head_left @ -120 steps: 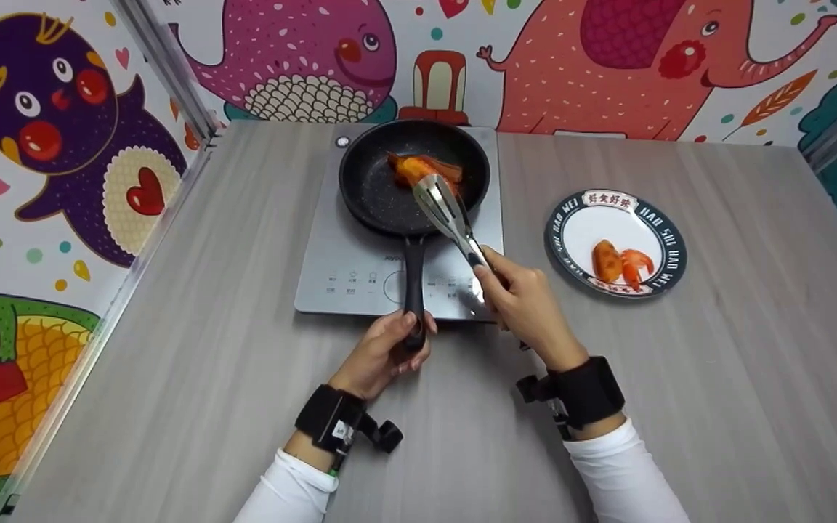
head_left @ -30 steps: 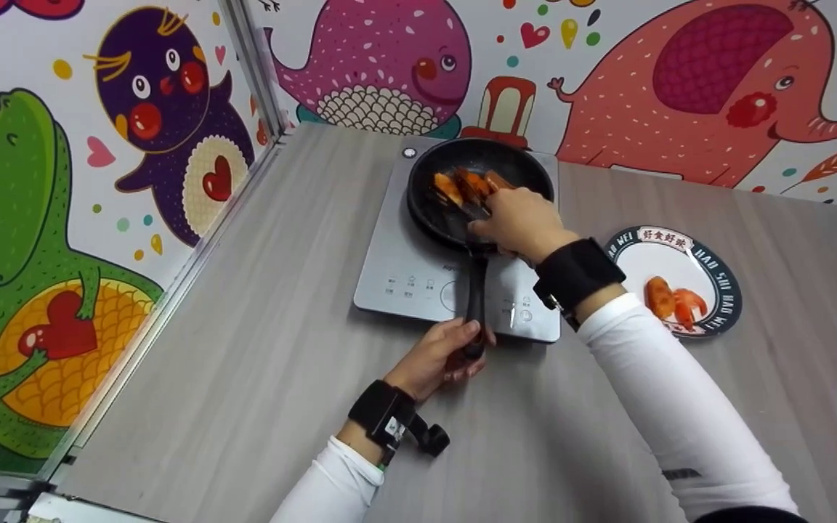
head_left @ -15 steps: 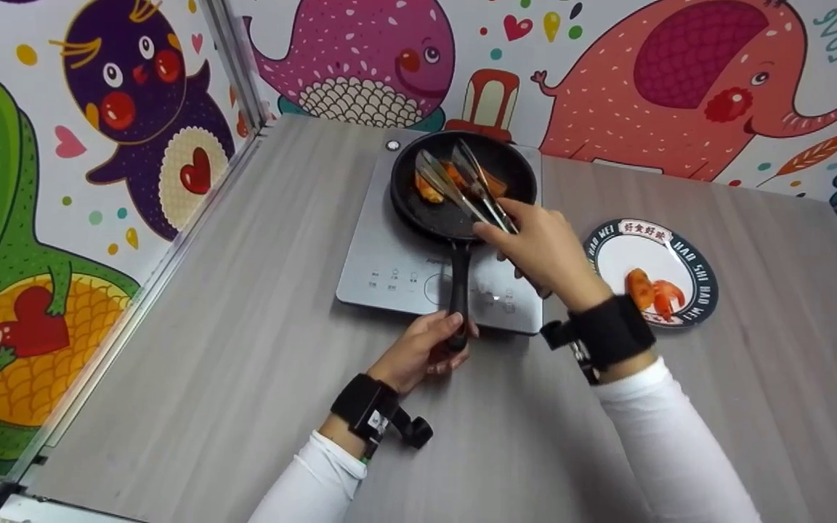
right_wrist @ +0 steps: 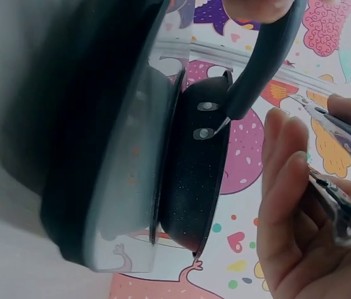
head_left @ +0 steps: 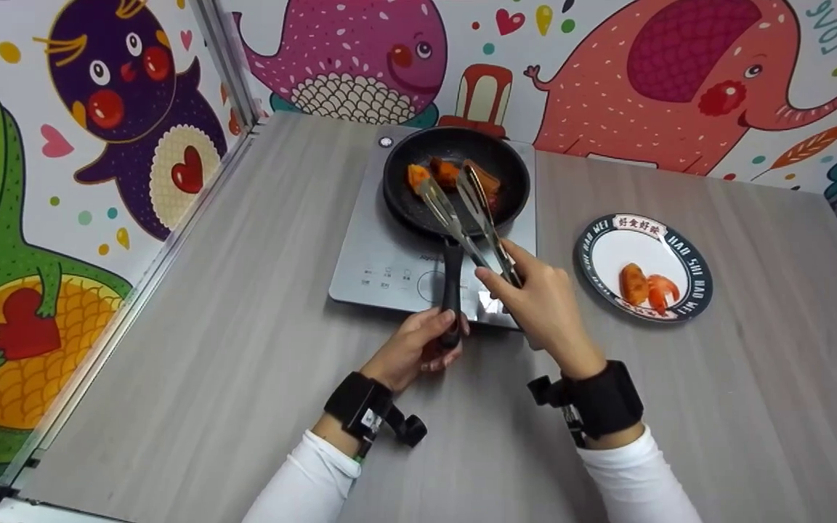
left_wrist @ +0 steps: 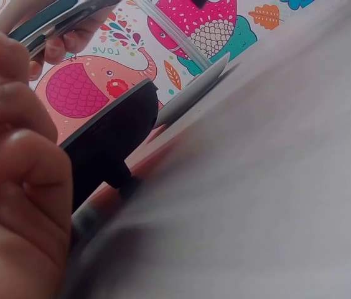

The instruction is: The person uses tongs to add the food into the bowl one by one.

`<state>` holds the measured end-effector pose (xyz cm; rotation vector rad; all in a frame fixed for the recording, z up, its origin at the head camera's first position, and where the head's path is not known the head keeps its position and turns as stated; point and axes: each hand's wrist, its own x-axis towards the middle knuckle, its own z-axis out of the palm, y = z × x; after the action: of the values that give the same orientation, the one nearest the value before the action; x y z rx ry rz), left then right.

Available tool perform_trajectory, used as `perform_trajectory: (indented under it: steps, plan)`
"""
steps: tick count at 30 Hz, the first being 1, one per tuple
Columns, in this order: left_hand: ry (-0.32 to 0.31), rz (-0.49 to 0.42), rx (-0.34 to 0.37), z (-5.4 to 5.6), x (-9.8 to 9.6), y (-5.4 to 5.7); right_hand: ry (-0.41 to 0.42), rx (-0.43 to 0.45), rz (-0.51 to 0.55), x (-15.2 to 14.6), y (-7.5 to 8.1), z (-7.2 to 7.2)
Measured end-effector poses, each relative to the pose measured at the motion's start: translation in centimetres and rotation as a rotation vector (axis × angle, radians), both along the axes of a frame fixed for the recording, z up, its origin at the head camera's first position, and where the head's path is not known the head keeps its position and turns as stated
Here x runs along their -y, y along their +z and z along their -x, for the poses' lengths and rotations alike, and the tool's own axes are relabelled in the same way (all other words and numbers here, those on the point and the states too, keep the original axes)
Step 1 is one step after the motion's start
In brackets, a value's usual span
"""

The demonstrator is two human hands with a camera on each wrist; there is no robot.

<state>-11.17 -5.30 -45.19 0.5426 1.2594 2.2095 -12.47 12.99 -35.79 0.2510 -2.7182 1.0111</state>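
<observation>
In the head view my left hand (head_left: 415, 349) grips the black handle (head_left: 452, 272) of a frying pan (head_left: 407, 200). An orange piece (head_left: 418, 176), a dark orange-brown piece (head_left: 445, 173) and a brown slab-like piece (head_left: 484, 178) lie in the pan. My right hand (head_left: 546, 305) holds metal tongs (head_left: 490, 229); their arms stand apart over the pan's near side, seemingly with nothing between the tips. Curled fingers of the left hand (left_wrist: 20, 162) fill the left wrist view's edge. In the right wrist view the tongs (right_wrist: 337, 205) sit between the right hand's (right_wrist: 287, 218) thumb and fingers.
Beneath the pan is a silver induction cooker (head_left: 368, 254) with a touch panel. To its right, a dark-rimmed white plate (head_left: 587, 254) bears a golden-brown piece (head_left: 633, 284) and a shrimp-like orange piece (head_left: 660, 292). A cartoon-printed wall (head_left: 491, 22) stands behind the table.
The right hand reached into the pan, then drew back towards the person with the tongs. The food pieces in the pan lie more spread out. The left hand keeps hold of the handle.
</observation>
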Motion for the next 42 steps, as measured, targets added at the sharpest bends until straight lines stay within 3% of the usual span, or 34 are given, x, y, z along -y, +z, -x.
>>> perform_trajectory:
  steps: [14, 31, 35, 42]
  plan:
    - [-0.037, -0.003, 0.007, -0.2, -0.4, -0.2, -0.054, 0.000, 0.064, -1.5, -1.2, -0.8]
    - [-0.026, 0.002, 0.010, 0.1, 0.2, 0.1, -0.029, 0.043, 0.069, -2.1, -1.7, 0.1]
    - [-0.034, -0.005, -0.001, 0.1, 0.2, 0.1, -0.032, 0.083, 0.244, -2.4, -1.8, 0.3]
    - [-0.037, -0.013, -0.016, 0.1, 0.2, 0.1, 0.043, 0.158, 0.828, -3.0, -1.9, 0.4]
